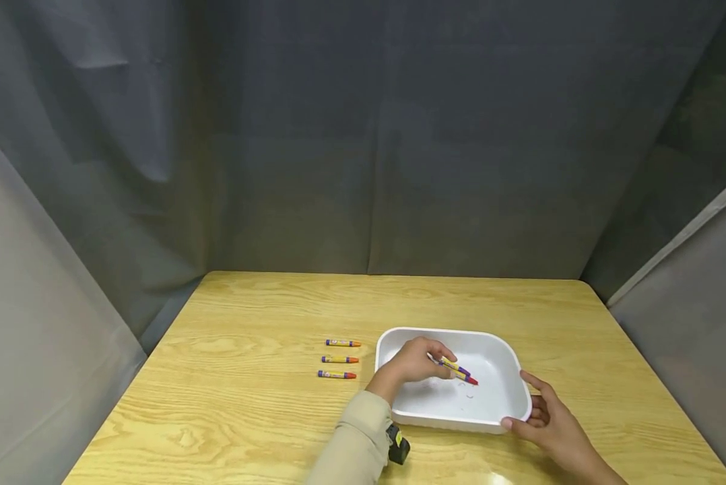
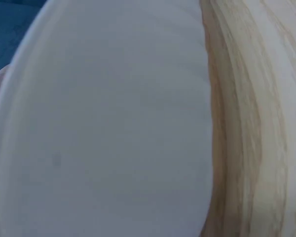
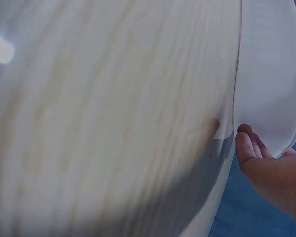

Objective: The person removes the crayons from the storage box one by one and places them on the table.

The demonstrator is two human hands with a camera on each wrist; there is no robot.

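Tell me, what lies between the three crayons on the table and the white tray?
Only bare table lies between the three crayons and the white tray's left wall, as the head view shows.

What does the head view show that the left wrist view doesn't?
Only the head view shows the left hand holding crayons over the white tray, three crayons in a row on the table, and the right hand resting against the tray's near right corner. Only the left wrist view shows the tray's smooth inside close up. Both show the tray and the wooden table.
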